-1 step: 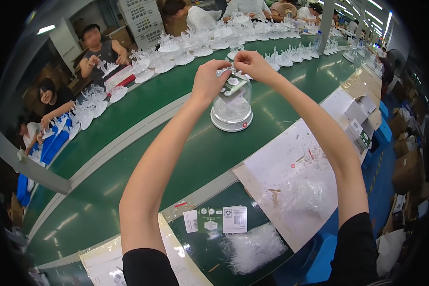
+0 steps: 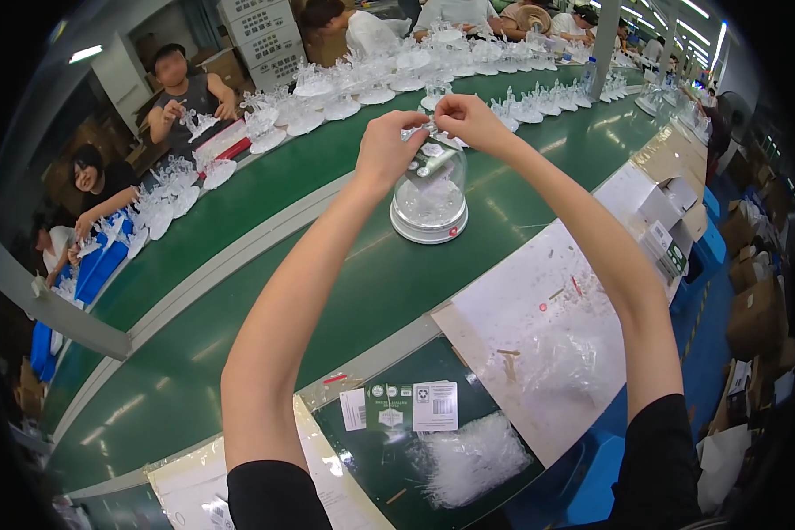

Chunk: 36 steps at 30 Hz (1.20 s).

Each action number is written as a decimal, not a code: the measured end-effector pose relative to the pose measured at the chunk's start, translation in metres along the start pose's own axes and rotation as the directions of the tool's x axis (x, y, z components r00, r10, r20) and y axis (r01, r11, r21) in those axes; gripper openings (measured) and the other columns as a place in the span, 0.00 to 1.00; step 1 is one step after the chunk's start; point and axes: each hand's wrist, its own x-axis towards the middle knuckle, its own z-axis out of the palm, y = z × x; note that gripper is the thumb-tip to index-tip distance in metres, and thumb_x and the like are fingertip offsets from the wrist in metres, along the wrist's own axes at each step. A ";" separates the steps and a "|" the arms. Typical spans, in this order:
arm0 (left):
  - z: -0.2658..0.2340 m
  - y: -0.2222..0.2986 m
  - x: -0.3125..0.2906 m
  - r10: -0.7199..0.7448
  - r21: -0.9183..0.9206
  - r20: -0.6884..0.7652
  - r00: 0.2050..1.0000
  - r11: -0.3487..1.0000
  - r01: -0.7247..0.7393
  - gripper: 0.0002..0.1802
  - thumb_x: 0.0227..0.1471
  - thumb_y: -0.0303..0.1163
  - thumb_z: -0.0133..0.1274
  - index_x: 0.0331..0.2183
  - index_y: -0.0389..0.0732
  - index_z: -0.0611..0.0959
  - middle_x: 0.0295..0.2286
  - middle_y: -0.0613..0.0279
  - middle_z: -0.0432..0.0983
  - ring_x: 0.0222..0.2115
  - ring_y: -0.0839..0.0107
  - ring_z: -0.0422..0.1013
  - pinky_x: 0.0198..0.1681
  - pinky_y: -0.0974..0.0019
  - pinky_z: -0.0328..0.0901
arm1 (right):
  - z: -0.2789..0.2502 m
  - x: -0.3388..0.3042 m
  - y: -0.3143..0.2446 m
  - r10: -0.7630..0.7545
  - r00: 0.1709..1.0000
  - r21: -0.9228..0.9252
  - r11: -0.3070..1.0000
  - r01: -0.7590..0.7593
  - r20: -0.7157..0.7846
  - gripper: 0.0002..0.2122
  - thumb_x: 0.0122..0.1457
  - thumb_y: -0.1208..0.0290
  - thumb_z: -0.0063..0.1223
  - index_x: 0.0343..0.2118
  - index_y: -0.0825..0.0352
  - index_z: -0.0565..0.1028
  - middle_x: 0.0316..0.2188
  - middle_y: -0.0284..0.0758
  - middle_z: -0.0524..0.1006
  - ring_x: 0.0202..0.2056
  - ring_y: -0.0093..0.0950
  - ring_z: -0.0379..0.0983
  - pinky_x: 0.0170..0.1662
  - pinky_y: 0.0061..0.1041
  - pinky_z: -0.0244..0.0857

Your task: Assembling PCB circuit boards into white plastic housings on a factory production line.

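Note:
A clear dome (image 2: 455, 177) on a round white base (image 2: 428, 221) stands upright on the green belt in front of me. A green and white card tag (image 2: 433, 161) lies against its upper side. My left hand (image 2: 387, 152) is closed at the left of the dome's top, thumb and fingers pinched together. From the right, my right hand (image 2: 470, 122) meets it with fingertips pinched at the same spot. What the fingertips hold there is too small and hidden to make out. A small red round sticker (image 2: 453, 232) shows on the base.
Nearest me lie several printed cards (image 2: 389, 408) and a bundle of thin clear strips (image 2: 477, 459). A white board (image 2: 539, 327) with clear plastic and scraps is at right, beside an open carton (image 2: 667, 208). Across the belt, co-workers sit behind rows of clear ornaments (image 2: 340, 102).

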 end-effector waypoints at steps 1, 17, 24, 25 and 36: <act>0.001 0.001 0.001 -0.003 -0.002 -0.003 1.000 1.000 0.003 0.13 0.43 0.30 0.57 0.35 0.38 0.82 0.32 0.54 0.78 0.35 0.60 0.74 0.40 0.63 0.67 | -0.001 -0.001 0.003 -0.005 1.000 -0.054 0.999 0.005 -0.006 0.04 0.53 0.75 0.49 0.29 0.69 0.71 0.24 0.26 0.71 0.26 0.14 0.67 0.29 0.15 0.63; -0.019 -0.010 -0.007 -0.139 -0.038 0.153 0.978 0.988 0.147 0.15 0.45 0.36 0.55 0.36 0.41 0.83 0.29 0.50 0.78 0.31 0.59 0.75 0.37 0.64 0.68 | 0.021 0.002 0.024 0.038 0.999 -0.071 0.997 -0.041 -0.034 0.04 0.51 0.76 0.49 0.26 0.70 0.72 0.20 0.22 0.68 0.24 0.12 0.61 0.25 0.14 0.54; -0.014 -0.024 -0.008 -0.033 0.190 0.105 0.994 0.982 0.012 0.15 0.40 0.40 0.58 0.30 0.40 0.83 0.29 0.48 0.77 0.32 0.55 0.74 0.38 0.60 0.68 | 0.022 0.004 0.020 0.070 0.997 -0.071 0.995 -0.068 0.029 0.03 0.50 0.76 0.49 0.24 0.69 0.70 0.20 0.21 0.67 0.23 0.11 0.60 0.24 0.13 0.52; -0.015 -0.026 -0.009 -0.065 0.176 0.106 0.992 0.983 0.045 0.15 0.38 0.40 0.58 0.29 0.40 0.83 0.30 0.48 0.75 0.35 0.53 0.72 0.41 0.59 0.67 | 0.022 0.005 0.021 0.061 0.997 -0.076 0.995 -0.057 0.044 0.03 0.50 0.76 0.49 0.24 0.69 0.70 0.20 0.22 0.67 0.23 0.11 0.60 0.24 0.13 0.51; -0.013 0.007 -0.020 -0.078 0.209 0.055 0.995 0.976 0.065 0.13 0.42 0.34 0.54 0.33 0.41 0.81 0.30 0.50 0.76 0.34 0.53 0.72 0.38 0.57 0.67 | 0.031 -0.003 0.008 0.170 0.984 -0.056 0.984 -0.167 0.052 0.09 0.53 0.69 0.46 0.29 0.69 0.75 0.21 0.22 0.69 0.24 0.11 0.60 0.25 0.15 0.54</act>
